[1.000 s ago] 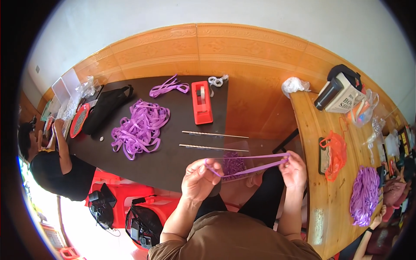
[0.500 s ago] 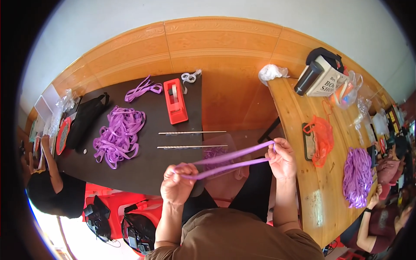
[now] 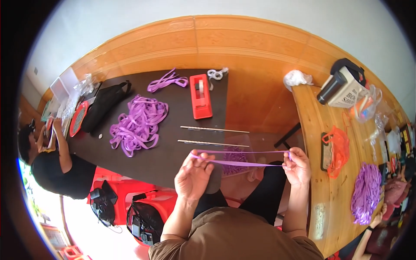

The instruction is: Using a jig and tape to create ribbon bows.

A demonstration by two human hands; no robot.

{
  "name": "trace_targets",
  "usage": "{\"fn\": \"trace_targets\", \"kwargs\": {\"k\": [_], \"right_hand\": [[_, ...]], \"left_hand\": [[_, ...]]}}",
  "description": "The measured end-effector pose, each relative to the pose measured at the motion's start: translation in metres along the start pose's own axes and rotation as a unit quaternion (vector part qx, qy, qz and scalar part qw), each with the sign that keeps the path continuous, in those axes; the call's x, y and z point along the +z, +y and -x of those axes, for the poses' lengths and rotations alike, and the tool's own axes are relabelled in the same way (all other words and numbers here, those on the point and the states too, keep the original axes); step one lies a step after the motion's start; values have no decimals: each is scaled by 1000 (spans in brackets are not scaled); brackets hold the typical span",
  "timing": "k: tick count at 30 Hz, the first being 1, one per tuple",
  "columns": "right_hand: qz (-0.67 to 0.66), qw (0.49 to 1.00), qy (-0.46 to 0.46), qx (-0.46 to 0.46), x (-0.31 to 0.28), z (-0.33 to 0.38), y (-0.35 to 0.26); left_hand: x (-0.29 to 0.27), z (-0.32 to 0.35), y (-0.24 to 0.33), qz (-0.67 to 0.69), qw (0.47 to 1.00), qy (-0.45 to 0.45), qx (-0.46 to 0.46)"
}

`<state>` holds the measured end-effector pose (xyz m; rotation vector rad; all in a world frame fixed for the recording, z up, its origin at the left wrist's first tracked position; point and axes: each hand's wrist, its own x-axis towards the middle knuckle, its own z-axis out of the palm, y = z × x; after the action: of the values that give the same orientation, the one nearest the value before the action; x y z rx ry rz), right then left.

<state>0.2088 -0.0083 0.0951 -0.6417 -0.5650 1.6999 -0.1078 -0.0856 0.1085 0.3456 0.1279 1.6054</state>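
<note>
A purple ribbon (image 3: pixel 242 157) is stretched as a doubled strand between my two hands, just off the near edge of the dark table (image 3: pixel 173 143). My left hand (image 3: pixel 195 175) pinches its left end. My right hand (image 3: pixel 297 164) pinches its right end. Below the strand, on my lap, sits a small bunch of purple ribbon (image 3: pixel 234 155). Two thin sticks (image 3: pixel 212 136) lie side by side on the table just beyond my hands. A loose pile of purple ribbon (image 3: pixel 136 123) lies farther left on the table.
A red tape dispenser (image 3: pixel 200 96), scissors (image 3: pixel 215 73) and a small ribbon bunch (image 3: pixel 167 81) lie at the table's far side, a black bag (image 3: pixel 102 106) at its left. A person in black (image 3: pixel 56 162) sits left. A wooden bench (image 3: pixel 333 173) on the right holds an orange bag (image 3: pixel 338 149) and purple ribbon (image 3: pixel 366 193).
My hands have levelled the ribbon: it ran slanted between them before and now runs nearly horizontal, still held taut at both ends. The view has also shifted a little.
</note>
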Motion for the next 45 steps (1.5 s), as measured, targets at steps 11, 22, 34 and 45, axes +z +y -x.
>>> {"fn": "trace_targets", "kwargs": {"k": [11, 22, 34, 45], "right_hand": [[-118, 988, 46, 85, -12, -4, 22], [-34, 999, 24, -19, 4, 1, 16], [496, 804, -233, -230, 88, 32, 25], [543, 749, -248, -288, 87, 21, 19]], "left_hand": [[-6, 1, -7, -9, 997, 78, 17], [21, 24, -1, -644, 760, -36, -78], [49, -24, -54, -606, 780, -148, -56], [47, -37, -32, -515, 811, -116, -251]]}}
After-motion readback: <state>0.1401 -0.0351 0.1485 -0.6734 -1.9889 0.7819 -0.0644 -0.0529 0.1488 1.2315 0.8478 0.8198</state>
